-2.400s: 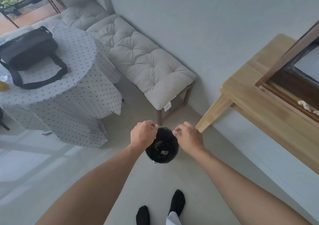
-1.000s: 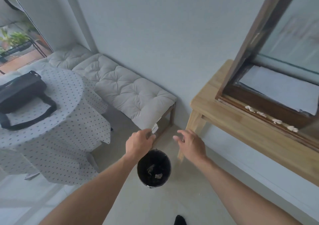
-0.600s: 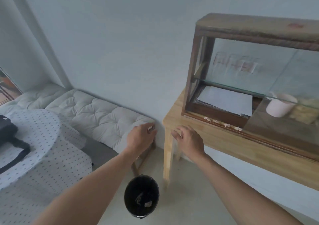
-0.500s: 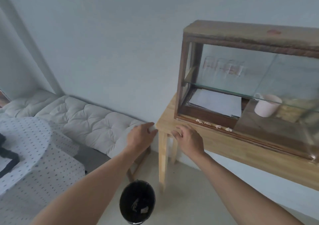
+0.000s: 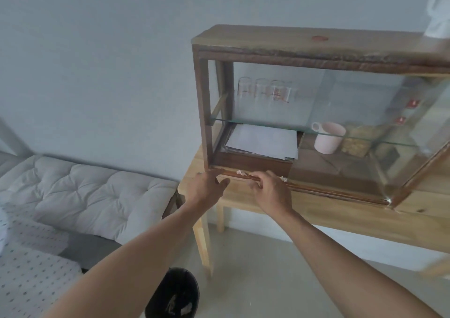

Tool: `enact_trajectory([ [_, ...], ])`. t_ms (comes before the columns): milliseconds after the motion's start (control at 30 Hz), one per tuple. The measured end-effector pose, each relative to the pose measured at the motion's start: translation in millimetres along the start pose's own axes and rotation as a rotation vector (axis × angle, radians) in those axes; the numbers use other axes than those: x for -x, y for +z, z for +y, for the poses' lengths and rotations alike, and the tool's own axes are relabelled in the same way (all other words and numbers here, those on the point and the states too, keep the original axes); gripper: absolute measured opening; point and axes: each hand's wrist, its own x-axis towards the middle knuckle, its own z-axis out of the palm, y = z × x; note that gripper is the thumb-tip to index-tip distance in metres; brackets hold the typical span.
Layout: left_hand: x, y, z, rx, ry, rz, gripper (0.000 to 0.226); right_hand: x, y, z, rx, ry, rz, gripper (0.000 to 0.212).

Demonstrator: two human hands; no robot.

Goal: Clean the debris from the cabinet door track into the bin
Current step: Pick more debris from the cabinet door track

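A wooden glass-fronted cabinet (image 5: pixel 316 49) stands on a light wooden table (image 5: pixel 341 217). Its lower door track (image 5: pixel 328 189) runs along the front, with small pale bits of debris (image 5: pixel 241 172) lying in it near the left end. My left hand (image 5: pixel 207 188) rests at the track's left corner, fingers loosely apart, holding nothing. My right hand (image 5: pixel 271 188) is over the track just to the right, its fingers curled down onto the debris; whether it grips a piece is hidden. A black bin (image 5: pixel 176 293) with scraps inside stands on the floor below my left forearm.
Inside the cabinet are glasses (image 5: pixel 264 90), a paper stack (image 5: pixel 261 142) and a pink mug (image 5: pixel 328 141). A glass door (image 5: pixel 418 152) hangs open at right. A cushioned bench (image 5: pixel 85 191) lines the wall at left, beside a dotted tablecloth (image 5: pixel 26 269).
My hands have risen from above the bin to the cabinet's track. The view has swung up and right; the bin now sits at the bottom edge.
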Motion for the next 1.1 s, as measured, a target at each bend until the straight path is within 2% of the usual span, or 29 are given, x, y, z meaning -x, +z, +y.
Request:
enact_trajectory([
  [300, -29, 32, 24, -0.031, 0.052, -0.058, 0.036, -21, 6, 22, 0.081, 0.005, -0.003, 0.033],
  [467, -34, 44, 26, -0.051, 0.015, -0.047, 0.034, -27, 9, 25, 0.119, -0.019, -0.024, 0.026],
  [633, -38, 47, 26, 0.014, 0.009, -0.013, 0.026, -30, 9, 25, 0.071, -0.017, -0.001, 0.014],
  [800, -41, 48, 28, 0.038, 0.0, -0.013, 0.014, -36, 8, 19, -0.023, 0.059, -0.053, 0.001],
  [1100, -32, 41, 21, 0.036, 0.017, 0.063, 0.011, -30, 2, 11, -0.04, 0.076, -0.045, 0.005],
])
